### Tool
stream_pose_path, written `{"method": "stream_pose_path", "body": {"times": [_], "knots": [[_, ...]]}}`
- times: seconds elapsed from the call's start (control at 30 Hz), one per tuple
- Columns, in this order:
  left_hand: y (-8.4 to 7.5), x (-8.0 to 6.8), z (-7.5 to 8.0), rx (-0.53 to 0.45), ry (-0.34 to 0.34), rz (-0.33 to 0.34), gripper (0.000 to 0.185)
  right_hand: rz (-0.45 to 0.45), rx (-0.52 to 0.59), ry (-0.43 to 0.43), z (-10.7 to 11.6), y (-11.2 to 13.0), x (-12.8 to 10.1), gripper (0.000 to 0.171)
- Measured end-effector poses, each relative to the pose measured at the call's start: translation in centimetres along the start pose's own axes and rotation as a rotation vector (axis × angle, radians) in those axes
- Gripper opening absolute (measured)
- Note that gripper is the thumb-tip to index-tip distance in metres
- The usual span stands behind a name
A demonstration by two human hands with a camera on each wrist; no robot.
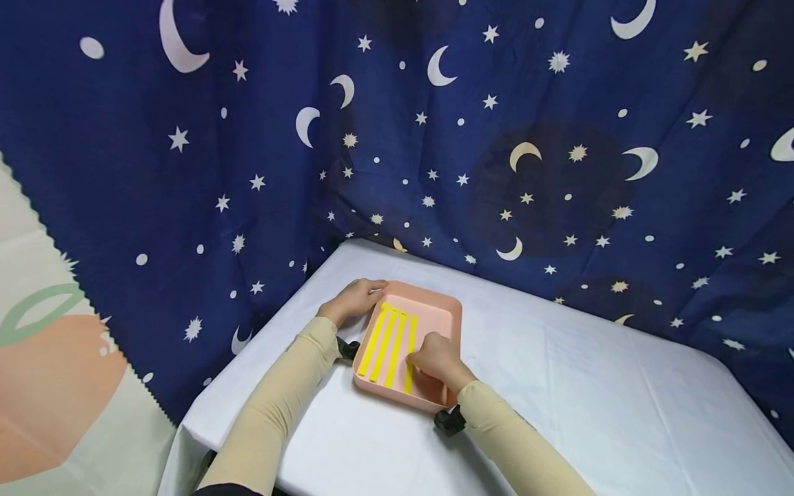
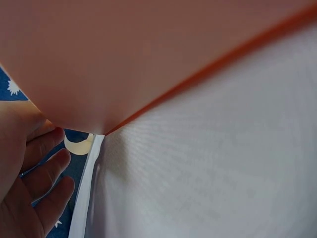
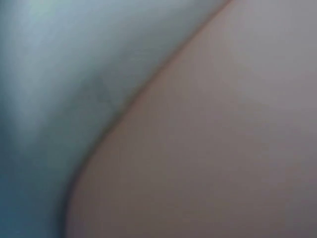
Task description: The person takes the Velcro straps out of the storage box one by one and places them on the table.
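Two hands point(image 1: 437, 358), four yellow strips point(image 1: 387, 341), one tray point(image 1: 449, 306)

— The pink tray point(image 1: 448, 308) looks like smooth matt plastic, doesn't it?

— Yes, and the yellow strips point(image 1: 387, 339) in it look flat, smooth and matt too; I cannot tell what they are made of.

— The white tablecloth point(image 1: 558, 386) is fine woven cloth, lightly creased.

— The navy star-printed backdrop point(image 1: 434, 124) is also matt cloth, wrinkled, and the beige sleeves point(image 1: 273, 406) look soft knit.
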State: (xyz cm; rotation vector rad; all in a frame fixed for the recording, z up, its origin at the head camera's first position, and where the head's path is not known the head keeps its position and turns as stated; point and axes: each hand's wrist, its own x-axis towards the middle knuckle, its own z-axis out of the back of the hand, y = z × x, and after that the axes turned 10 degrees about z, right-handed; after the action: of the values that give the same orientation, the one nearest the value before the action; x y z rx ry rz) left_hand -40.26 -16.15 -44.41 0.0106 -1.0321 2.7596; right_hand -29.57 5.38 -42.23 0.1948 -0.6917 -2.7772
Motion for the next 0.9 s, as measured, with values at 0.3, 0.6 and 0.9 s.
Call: {"method": "stream_pose_path", "body": {"times": [0.3,0.6,0.9], "knots": [[-0.27,-0.14,0.17,-0.022,0.026,0.038,0.046,-0.025,-0.049,-0.011,-0.36,0.03,0.15,0.018],[-0.27,-0.31,0.20,-0.029,0.029,0.052,0.046,-0.042,-0.064,-0.005,-0.36,0.20,0.21,0.010],[-0.43,-0.27,0.26,-0.045,0.039,0.062,0.046,-0.058,-0.012,-0.018,-0.17,-0.04,0.25,0.014]]}}
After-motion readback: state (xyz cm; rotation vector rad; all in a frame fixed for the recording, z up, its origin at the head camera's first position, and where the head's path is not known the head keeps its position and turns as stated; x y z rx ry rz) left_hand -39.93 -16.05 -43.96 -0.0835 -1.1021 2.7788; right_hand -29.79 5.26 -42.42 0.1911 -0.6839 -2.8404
